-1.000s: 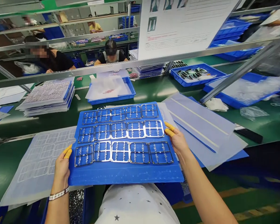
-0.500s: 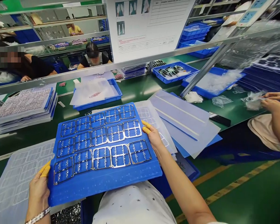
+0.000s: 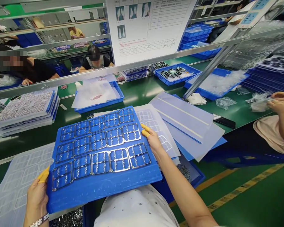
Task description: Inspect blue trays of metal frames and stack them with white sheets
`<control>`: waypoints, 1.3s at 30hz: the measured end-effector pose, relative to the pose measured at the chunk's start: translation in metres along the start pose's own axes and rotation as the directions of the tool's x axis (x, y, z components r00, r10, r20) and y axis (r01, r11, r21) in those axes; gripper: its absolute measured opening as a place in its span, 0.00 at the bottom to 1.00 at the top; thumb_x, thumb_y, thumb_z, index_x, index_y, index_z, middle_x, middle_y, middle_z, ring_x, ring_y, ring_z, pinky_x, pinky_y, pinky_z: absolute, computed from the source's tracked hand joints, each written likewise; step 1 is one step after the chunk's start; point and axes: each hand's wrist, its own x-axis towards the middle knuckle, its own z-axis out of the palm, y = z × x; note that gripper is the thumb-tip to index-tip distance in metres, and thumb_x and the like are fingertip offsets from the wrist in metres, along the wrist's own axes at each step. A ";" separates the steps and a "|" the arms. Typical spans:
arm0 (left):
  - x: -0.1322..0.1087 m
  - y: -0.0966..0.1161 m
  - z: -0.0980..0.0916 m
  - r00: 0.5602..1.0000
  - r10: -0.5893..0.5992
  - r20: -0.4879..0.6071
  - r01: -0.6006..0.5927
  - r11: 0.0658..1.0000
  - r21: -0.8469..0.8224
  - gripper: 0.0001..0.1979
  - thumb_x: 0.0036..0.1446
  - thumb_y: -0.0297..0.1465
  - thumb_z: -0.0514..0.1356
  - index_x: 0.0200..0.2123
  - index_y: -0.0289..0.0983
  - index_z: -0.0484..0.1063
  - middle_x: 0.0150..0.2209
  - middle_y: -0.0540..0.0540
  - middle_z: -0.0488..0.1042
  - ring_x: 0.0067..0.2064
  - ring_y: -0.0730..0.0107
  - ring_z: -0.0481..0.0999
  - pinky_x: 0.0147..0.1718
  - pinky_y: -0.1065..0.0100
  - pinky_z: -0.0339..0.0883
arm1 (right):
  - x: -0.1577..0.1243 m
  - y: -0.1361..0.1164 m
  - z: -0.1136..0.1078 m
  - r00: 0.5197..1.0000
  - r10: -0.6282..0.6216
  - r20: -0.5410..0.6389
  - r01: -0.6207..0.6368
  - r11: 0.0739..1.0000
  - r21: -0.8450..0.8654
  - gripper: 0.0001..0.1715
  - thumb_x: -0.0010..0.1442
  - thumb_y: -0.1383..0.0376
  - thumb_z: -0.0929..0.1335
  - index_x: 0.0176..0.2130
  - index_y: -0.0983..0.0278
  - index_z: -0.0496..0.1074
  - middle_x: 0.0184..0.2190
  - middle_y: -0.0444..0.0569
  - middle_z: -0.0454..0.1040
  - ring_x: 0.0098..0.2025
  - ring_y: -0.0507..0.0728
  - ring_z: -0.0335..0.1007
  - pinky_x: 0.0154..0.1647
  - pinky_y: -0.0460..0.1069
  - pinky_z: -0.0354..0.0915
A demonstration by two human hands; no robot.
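Both my hands hold a blue plastic board (image 3: 101,189) up over the bench, tilted toward me. My left hand (image 3: 35,197) grips its lower left edge, and my right hand (image 3: 151,140) grips its right edge. Yellow finger cots cover the fingertips of both hands. Several rows of thin metal frames (image 3: 97,148) with wavy silvery strips lie in the board's recesses. Beneath the board, translucent moulded sheets (image 3: 21,179) spread to the left, and another sheet (image 3: 153,126) lies under my right hand.
Stacked sheets (image 3: 26,113) lie at the left, and a blue tray (image 3: 99,105) holds film. Blue bins (image 3: 177,73) stand further back beneath a posted instruction sheet (image 3: 149,28). A co-worker's hands (image 3: 280,102) handle a plastic bag at the right. Seated co-workers (image 3: 94,60) work across the bench.
The whole scene has shifted left in view since the oldest frame, and a co-worker's hands have appeared at the right. The board has turned slightly in my hands.
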 end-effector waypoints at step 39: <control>-0.031 0.017 0.038 0.996 -0.039 0.082 0.046 0.995 -0.088 0.09 0.52 0.24 0.66 0.37 0.41 0.82 0.35 0.51 0.83 0.40 0.71 0.81 0.58 0.63 0.70 | 0.006 -0.019 -0.035 0.998 -0.003 -0.063 -0.001 0.998 -0.059 0.33 0.43 0.59 0.78 0.51 0.57 0.80 0.28 0.43 0.76 0.27 0.55 0.67 0.27 0.49 0.63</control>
